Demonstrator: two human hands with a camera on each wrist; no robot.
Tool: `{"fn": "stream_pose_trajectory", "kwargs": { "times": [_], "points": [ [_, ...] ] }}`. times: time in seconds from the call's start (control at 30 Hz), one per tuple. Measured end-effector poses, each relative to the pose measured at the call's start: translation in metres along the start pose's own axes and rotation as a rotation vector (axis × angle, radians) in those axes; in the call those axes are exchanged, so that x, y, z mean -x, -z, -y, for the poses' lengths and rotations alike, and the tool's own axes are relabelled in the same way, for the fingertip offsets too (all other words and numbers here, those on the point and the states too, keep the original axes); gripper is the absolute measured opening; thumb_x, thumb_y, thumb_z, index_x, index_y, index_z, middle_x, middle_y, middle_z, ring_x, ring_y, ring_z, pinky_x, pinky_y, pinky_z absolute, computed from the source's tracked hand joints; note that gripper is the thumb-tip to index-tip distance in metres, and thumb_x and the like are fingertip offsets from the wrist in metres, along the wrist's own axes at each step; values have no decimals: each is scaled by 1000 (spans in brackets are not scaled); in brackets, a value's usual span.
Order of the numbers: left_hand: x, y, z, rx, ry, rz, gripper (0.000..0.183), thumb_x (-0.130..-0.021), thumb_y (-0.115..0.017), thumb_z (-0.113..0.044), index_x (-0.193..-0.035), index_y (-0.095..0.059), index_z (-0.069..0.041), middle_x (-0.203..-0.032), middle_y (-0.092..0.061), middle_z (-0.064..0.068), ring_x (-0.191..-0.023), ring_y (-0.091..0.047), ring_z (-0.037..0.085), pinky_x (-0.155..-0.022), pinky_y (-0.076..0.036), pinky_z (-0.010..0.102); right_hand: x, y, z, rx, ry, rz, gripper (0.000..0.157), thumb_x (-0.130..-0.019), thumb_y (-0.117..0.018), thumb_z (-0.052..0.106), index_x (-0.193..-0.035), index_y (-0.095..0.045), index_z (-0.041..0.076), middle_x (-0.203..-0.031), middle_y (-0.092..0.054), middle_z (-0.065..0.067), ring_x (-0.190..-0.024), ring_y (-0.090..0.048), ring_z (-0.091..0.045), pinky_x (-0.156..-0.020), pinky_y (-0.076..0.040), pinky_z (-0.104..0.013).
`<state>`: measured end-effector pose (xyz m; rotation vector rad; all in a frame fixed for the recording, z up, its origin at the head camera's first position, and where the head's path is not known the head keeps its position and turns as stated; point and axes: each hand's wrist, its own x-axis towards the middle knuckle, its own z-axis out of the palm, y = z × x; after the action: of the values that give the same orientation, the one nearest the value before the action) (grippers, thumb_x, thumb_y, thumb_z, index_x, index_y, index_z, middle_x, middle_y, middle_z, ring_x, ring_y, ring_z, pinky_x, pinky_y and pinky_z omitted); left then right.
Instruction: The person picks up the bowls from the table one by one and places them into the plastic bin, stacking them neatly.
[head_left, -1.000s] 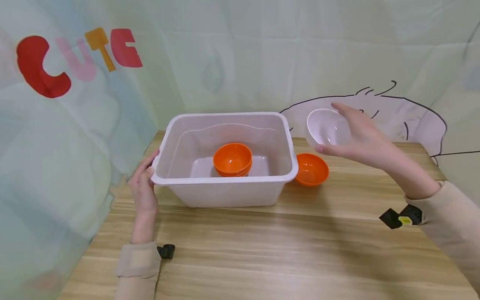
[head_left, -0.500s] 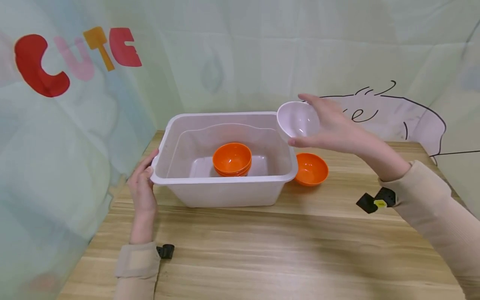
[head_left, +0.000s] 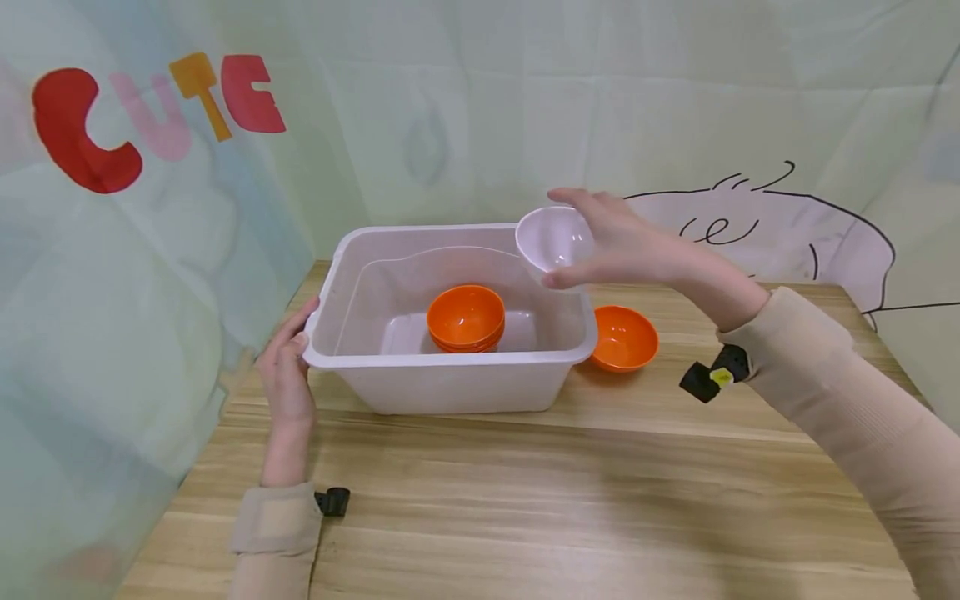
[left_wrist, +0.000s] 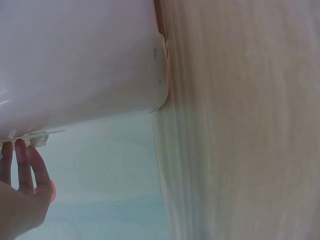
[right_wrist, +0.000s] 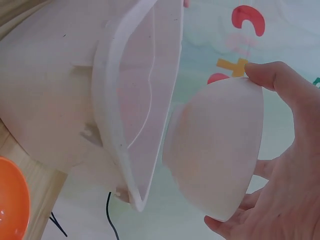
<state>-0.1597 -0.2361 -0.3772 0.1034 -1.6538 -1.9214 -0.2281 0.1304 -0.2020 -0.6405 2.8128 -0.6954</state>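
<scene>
My right hand (head_left: 626,246) grips a white bowl (head_left: 551,237) by its rim, thumb on one side and fingers on the other. The bowl is tilted, its mouth turned toward me, above the right end of a white plastic tub (head_left: 457,387). In the right wrist view, the bowl's rounded outside (right_wrist: 215,145) faces the tub rim (right_wrist: 112,90). My left hand (head_left: 287,371) holds the tub's left rim; in the left wrist view its fingers (left_wrist: 24,165) meet the rim's underside. Inside the tub sits a stack of orange bowls (head_left: 466,318).
Another orange bowl (head_left: 623,339) stands on the wooden table (head_left: 480,492), just right of the tub and partly behind its corner. A printed cloth backdrop (head_left: 465,108) hangs behind the table and along its left side.
The right hand has carried the white bowl leftward, from over the table's right side to above the tub's right end. The left hand, tub and orange bowls stay put.
</scene>
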Motion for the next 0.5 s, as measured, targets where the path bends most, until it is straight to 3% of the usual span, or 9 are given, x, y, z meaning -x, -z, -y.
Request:
{"fn": "stream_pose_trajectory", "kwargs": {
  "times": [0.3,0.5],
  "points": [
    [0,-1,1,-11,2,-4,39,-91,-41,-11,-119,-69,-11,-124,-67,0,-109,-58,12,-83,-45,23,-21,3,12,60,12,121,96,-75,-73,43,-152,-19,28,-148,-32,-14,-130,-31,-31,-98,-41,-54],
    [-1,-3,3,-2,-6,6,39,-92,-42,-12,-120,-68,-8,-120,-68,-3,-108,-58,12,-82,-46,22,-35,9,22,118,-1,182,97,-75,-72,45,-153,-16,27,-144,-34,-14,-126,-36,-29,-98,-42,-49]
  ]
}}
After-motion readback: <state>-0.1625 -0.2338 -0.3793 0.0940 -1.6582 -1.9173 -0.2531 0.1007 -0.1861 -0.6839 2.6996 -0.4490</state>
